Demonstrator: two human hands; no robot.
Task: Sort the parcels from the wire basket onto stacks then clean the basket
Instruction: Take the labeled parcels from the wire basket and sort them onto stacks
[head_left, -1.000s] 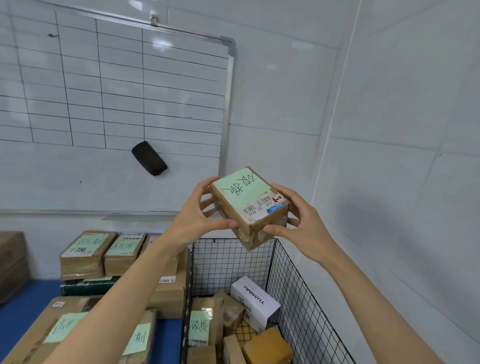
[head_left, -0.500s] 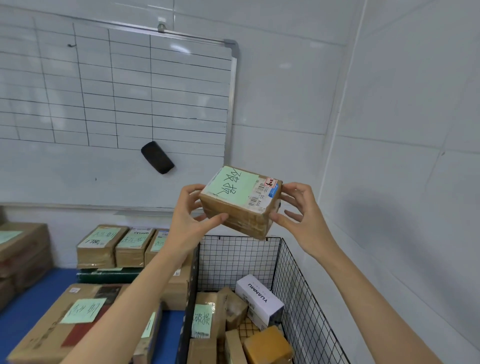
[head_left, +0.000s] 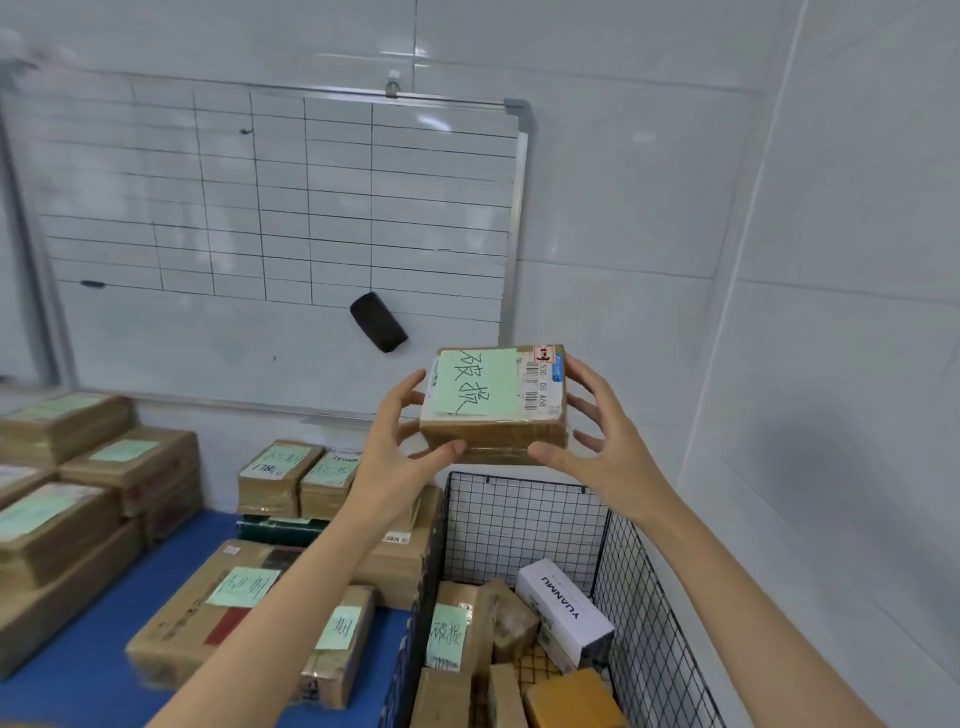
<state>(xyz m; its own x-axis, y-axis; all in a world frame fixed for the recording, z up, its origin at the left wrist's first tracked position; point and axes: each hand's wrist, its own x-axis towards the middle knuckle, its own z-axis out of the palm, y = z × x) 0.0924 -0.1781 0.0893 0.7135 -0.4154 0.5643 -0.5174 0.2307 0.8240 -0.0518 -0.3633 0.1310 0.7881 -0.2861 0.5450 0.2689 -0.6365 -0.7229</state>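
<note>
I see many boxes stacked (head_left: 156, 467) on the left, but the wire basket (head_left: 524, 519) on the right has more inside. My left hand (head_left: 395, 462) and right hand (head_left: 602, 447) hold one brown parcel (head_left: 493, 402) tight above it, so cleaning comes later

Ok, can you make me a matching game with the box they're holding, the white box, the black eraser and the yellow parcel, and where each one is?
Things:
1. held parcel
2. white box
3. black eraser
4. yellow parcel

Places:
A. stuck on the whiteboard
B. at the near end of the wire basket
C. up in the air between the left hand and right hand
D. leaning in the basket by its right wall

Pairs: 1-C, 2-D, 3-A, 4-B
</note>
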